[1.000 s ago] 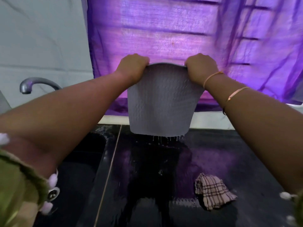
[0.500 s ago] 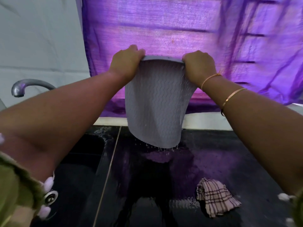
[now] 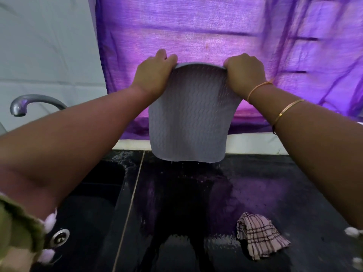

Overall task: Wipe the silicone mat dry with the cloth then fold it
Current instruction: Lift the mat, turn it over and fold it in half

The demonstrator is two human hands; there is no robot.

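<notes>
Both hands grip the dripping silicone mat.

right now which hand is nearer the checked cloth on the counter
Right. The right hand grips a top corner of the mat, up above the checked cloth; the left hand grips the other corner, farther left.

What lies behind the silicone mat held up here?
Behind the silicone mat, gripped at its top corners by the left hand and right hand, hangs a purple curtain above a white ledge. The stretch the mat covers cannot be seen.
</notes>
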